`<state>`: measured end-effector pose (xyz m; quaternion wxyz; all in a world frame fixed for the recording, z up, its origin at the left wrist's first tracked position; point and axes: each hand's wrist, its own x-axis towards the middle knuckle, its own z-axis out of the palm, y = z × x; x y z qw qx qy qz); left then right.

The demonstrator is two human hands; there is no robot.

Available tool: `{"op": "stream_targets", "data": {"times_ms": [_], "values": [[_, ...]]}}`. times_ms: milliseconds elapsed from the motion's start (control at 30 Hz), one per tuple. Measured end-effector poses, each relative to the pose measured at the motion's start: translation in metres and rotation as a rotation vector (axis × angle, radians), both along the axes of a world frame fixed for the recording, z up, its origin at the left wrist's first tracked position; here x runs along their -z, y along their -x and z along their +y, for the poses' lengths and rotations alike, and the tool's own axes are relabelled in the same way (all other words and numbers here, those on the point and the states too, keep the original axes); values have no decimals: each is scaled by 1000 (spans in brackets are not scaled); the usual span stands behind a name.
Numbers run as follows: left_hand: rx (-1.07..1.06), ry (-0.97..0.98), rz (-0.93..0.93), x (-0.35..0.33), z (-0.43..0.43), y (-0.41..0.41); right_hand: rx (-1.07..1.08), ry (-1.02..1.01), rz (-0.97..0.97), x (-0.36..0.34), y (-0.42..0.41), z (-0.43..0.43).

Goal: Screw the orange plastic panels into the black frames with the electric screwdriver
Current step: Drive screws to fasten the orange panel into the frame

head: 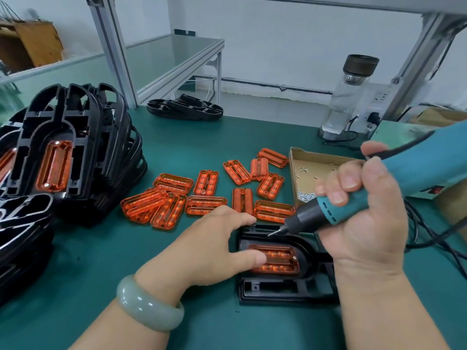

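A black frame (283, 286) lies flat on the green table in front of me, with an orange panel (280, 260) seated in its curved recess. My left hand (214, 246) rests on the frame's left end, its thumb pressing on the panel and its fingers laid over the far edge. My right hand (361, 215) grips the teal electric screwdriver (353, 202), tilted down to the left. The bit tip hovers just above the frame's far edge, with a screw on it. Several loose orange panels (209, 195) lie scattered behind the frame.
A tall stack of black frames (73, 152) with orange panels fitted stands at left. A cardboard tray of screws (310, 173) sits at right, a glass bottle (348, 97) behind it. More black frames (184, 107) lie at the back. Black cables (434, 238) trail at right.
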<state>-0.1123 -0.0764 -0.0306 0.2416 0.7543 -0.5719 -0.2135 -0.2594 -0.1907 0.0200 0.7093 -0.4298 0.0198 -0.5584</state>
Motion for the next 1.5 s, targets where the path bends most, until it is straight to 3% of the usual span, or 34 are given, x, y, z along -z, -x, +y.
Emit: {"op": "stream_targets", "data": {"times_ms": [533, 1100, 1300, 1400, 1500], "values": [[-67, 58, -101, 2, -4, 13, 72, -160, -10, 7, -1, -8], [37, 24, -224, -3, -5, 17, 110, -229, -56, 6, 5, -15], [-7, 200, -164, -1, -6, 18, 121, -259, -83, 5, 8, -18], [27, 303, -220, -4, -13, 31, 121, -285, -110, 4, 10, -20], [125, 254, -320, -7, -22, 43, 125, -304, -145, 5, 13, -24]]}}
